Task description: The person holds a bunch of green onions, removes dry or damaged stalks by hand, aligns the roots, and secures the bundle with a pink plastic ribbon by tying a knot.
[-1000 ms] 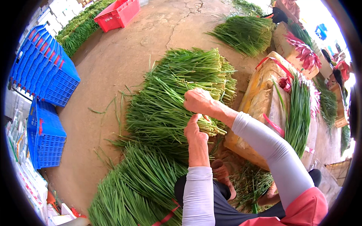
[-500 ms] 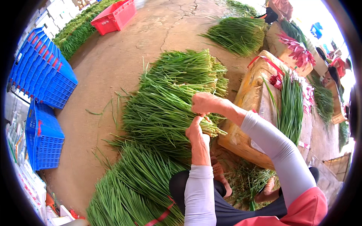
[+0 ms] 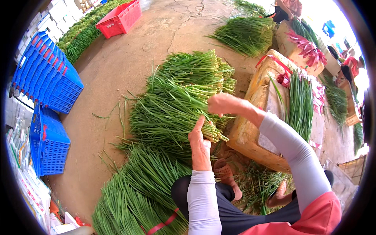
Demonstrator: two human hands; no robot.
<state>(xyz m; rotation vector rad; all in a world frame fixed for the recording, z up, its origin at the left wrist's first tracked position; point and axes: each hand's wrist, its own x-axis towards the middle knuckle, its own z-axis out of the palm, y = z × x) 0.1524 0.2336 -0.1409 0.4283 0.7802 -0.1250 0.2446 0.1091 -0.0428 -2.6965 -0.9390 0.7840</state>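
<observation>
A large heap of garlic chives (image 3: 164, 113) lies on the floor in front of me, long green leaves to the left, pale stem ends to the right. My left hand (image 3: 200, 141) is wrapped round a bunch of chive stems (image 3: 213, 132) at the heap's right side, its thumb extended along the top. Just above and right of it, my right hand (image 3: 226, 105) is raised with curled fingers, slightly blurred. Whatever it pinches, if anything, is hidden. Below left lies another pile of chives (image 3: 137, 196), with a red band (image 3: 162, 225) across it.
On my right stands a worn foam box (image 3: 250, 129) bearing a chive bundle (image 3: 300, 105) and red ties (image 3: 284, 79). Blue crates (image 3: 49, 74) are stacked left; a red crate (image 3: 119, 18) sits far off. Trimmings (image 3: 254, 186) lie by my feet. Another person (image 3: 290, 8) is at the far right.
My hands were together at the stems; the right hand has moved apart, slightly to the right. The left has shifted a little left and down, its thumb now extended. The view has tilted slightly.
</observation>
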